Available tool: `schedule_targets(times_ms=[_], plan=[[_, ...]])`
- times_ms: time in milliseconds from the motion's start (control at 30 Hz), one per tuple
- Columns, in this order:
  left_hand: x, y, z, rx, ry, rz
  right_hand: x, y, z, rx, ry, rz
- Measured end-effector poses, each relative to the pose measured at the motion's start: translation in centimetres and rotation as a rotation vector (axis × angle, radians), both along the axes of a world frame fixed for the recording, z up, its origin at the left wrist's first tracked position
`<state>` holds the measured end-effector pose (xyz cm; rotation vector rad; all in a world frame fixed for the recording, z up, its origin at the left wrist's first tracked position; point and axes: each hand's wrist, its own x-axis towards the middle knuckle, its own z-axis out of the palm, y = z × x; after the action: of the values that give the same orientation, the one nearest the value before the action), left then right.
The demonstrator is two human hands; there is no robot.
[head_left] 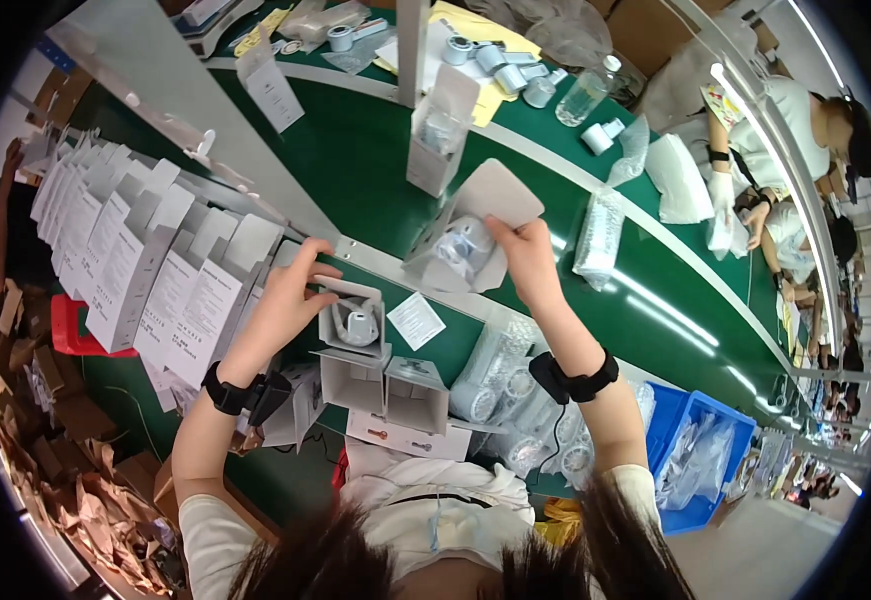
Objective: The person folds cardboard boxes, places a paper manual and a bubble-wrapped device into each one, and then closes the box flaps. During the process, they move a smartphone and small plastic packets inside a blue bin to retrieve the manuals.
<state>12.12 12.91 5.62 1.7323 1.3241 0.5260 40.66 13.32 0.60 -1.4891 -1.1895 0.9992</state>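
Note:
My right hand [531, 255] pinches the edge of an open white carton [509, 190], tilted over the green conveyor. Inside it sits a white device in clear plastic [464, 248]. My left hand [294, 300] has its fingers bent and apart, holding nothing visible. It hovers beside a smaller open box [336, 345] with a rounded white device [360, 326] in it; whether the thumb touches its rim I cannot tell. Two empty open boxes [416, 400] stand nearer me. A small white printed card [417, 321] lies to the right of the smaller box.
Rows of open white cartons [146, 250] stand at the left. Bubble-wrapped devices [501, 385] lie at the right, beside a blue bin [721, 445] of plastic bags. Another open carton [441, 130] and a bubble-wrapped pack [599, 235] sit on the conveyor [656, 310]. Co-workers [786, 130] stand far right.

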Motion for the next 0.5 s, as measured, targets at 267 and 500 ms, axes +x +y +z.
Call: schedule_targets(times_ms=[267,500], plan=[[-0.4,2.2,-2.9,0.080,0.235,-0.249,8.3,3.7,-4.6,-0.051,-0.406,-0.453],[-0.1,2.5,0.4,0.329,0.257,-0.292,9.7,-7.2,-0.3,0.241,-0.525,-0.148]])
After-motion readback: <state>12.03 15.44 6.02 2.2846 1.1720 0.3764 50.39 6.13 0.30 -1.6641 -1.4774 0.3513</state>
